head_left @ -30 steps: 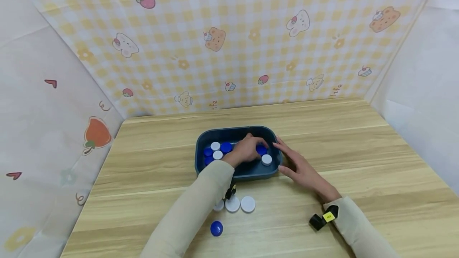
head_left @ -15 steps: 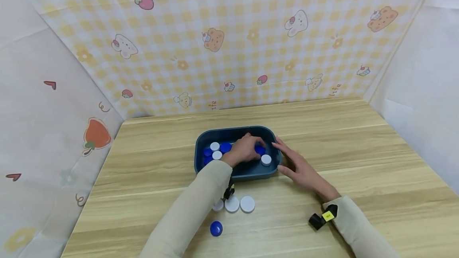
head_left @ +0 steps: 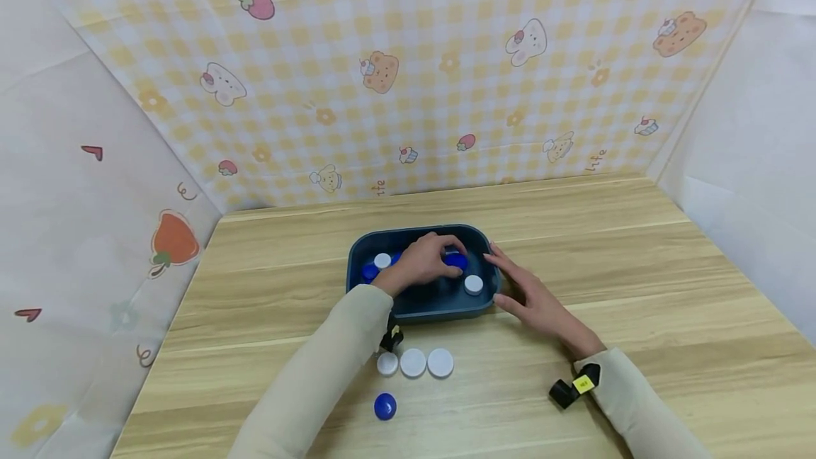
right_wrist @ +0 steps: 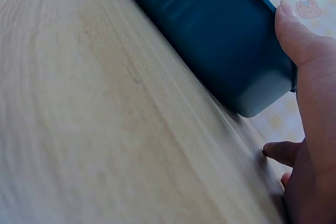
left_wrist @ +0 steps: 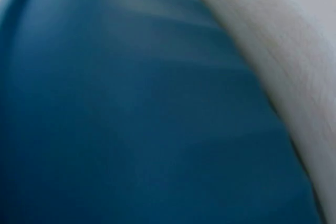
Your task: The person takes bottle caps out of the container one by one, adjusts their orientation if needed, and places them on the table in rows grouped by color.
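My left hand (head_left: 423, 261) reaches into the dark blue bin (head_left: 440, 315), thumb and fingers curled round a blue cap (head_left: 455, 261). Just in front of that cap lies a white cap (head_left: 474, 285) on the bin floor. Another white cap (head_left: 382, 261) and a blue cap (head_left: 370, 273) lie at the bin's left end, partly covered by my left hand. My right hand (head_left: 538, 303) rests its thumb and fingers on the bin's right end. In the right wrist view the thumb of my right hand (right_wrist: 315, 98) touches the rim of the bin (right_wrist: 210, 35).
In front of the bin, three white caps stand in a row: left (head_left: 387, 364), middle (head_left: 413, 363) and right (head_left: 440, 363). A single blue cap (head_left: 385, 406) lies nearer on the wooden table (head_left: 510, 402). A patterned cloth (head_left: 446, 91) hangs behind.
My left hand has shifted left inside the bin with the blue cap, which moved away from the white cap. The leftmost white cap on the table now shows more. My right hand stays still.
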### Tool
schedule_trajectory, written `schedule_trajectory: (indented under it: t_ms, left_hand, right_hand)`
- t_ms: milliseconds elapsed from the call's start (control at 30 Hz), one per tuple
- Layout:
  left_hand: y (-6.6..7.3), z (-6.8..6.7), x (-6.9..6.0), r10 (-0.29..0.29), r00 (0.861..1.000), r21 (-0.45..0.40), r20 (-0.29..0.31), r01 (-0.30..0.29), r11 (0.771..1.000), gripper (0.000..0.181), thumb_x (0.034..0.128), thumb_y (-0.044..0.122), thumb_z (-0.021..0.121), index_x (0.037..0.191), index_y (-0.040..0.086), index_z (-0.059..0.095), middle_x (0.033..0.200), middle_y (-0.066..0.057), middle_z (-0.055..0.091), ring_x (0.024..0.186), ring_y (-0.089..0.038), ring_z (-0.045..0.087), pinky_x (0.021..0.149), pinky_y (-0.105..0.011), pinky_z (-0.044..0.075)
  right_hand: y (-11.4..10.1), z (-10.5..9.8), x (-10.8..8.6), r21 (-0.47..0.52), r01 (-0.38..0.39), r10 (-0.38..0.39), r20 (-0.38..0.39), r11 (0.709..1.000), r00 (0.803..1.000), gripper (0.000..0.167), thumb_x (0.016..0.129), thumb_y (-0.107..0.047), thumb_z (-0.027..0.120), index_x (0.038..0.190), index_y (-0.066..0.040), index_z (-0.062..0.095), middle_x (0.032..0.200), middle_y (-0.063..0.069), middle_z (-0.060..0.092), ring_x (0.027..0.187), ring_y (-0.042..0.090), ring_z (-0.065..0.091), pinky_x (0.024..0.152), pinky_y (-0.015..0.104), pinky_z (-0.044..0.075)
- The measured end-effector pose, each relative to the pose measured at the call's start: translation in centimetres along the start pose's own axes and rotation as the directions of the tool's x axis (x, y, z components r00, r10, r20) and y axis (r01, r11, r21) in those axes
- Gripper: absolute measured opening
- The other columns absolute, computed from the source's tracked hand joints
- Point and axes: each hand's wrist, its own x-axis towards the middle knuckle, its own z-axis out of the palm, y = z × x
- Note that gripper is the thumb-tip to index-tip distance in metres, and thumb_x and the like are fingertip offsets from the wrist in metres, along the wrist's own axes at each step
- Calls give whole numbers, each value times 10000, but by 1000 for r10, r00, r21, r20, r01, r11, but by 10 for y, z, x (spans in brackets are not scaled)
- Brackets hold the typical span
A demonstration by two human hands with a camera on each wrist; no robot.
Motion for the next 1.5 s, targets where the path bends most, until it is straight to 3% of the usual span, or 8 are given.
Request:
schedule_trajectory:
  t_ms: [133, 300, 433, 600, 800, 967, 1233, 1500]
  left_hand:
    - [2, -8, -8, 25, 999, -32, -23, -26, 999, 333, 850, 342, 724, 1163, 266, 641, 999, -13, 533, 885, -172, 498, 698, -292, 441]
    - [7, -14, -20, 64, 996, -88, -59, -70, 994, 341, 854, 325, 726, 1175, 269, 627, 991, -5, 530, 876, -177, 498, 678, -293, 442]
    - [12, -18, -32, 100, 992, -85, -74, -106, 991, 352, 851, 320, 728, 1184, 286, 618, 992, 7, 512, 843, -170, 505, 650, -279, 448]
    - [16, -21, -50, 162, 985, -68, -57, -166, 984, 363, 853, 306, 726, 1198, 294, 615, 1014, 6, 491, 859, -211, 555, 621, -261, 464]
    - [16, -21, -70, 246, 968, -53, -53, -249, 967, 343, 851, 300, 727, 1178, 291, 625, 999, 34, 475, 858, -241, 577, 594, -248, 449]
    - [12, -19, -84, 305, 950, -104, -72, -311, 945, 330, 850, 279, 733, 1164, 244, 639, 963, 32, 480, 766, -225, 551, 607, -242, 456]
    - [14, -15, -103, 356, 931, -76, -84, -362, 929, 348, 832, 249, 752, 1160, 227, 636, 976, 23, 472, 738, -185, 525, 606, -207, 456]
    - [12, -4, -130, 442, 891, -49, -100, -448, 892, 383, 821, 234, 748, 1183, 231, 623, 1034, 24, 452, 676, -117, 521, 564, -171, 430]
  right_hand:
    - [1, 0, -1, -7, -7, 7, 1, 1000, 1000, 652, 931, -98, 613, 1502, -164, 307, 1588, 29, 140, 1433, 260, 152, 1130, 438, 143]
    - [0, 0, -1, -8, -7, 7, -1, 1000, 1000, 654, 935, -107, 613, 1505, -180, 302, 1588, 29, 140, 1433, 261, 153, 1131, 454, 148]
    - [1, 0, -2, -1, -12, 12, 0, 1000, 1000, 659, 931, -89, 614, 1505, -180, 302, 1589, 20, 135, 1435, 251, 148, 1122, 503, 153]
    - [4, 1, -1, -7, 6, -6, -5, 1000, 1000, 655, 927, -86, 618, 1501, -156, 309, 1587, 41, 144, 1432, 266, 158, 1133, 436, 149]
    - [3, 1, -1, -12, 15, -15, -10, 1000, 1000, 655, 930, -114, 620, 1503, -157, 305, 1587, 39, 146, 1430, 267, 164, 1127, 352, 133]
    - [2, 2, -1, -6, 16, -16, -14, 1000, 1000, 651, 930, -121, 623, 1501, -147, 310, 1587, 42, 145, 1431, 265, 161, 1127, 297, 123]
    - [5, 3, -3, -4, 25, -26, -13, 1000, 1000, 657, 926, -82, 621, 1500, -143, 308, 1587, 51, 141, 1433, 262, 154, 1125, 251, 120]
    - [5, 1, -1, -6, 46, -47, -16, 999, 999, 651, 921, -75, 628, 1492, -113, 319, 1583, 77, 151, 1431, 277, 158, 1122, 241, 127]
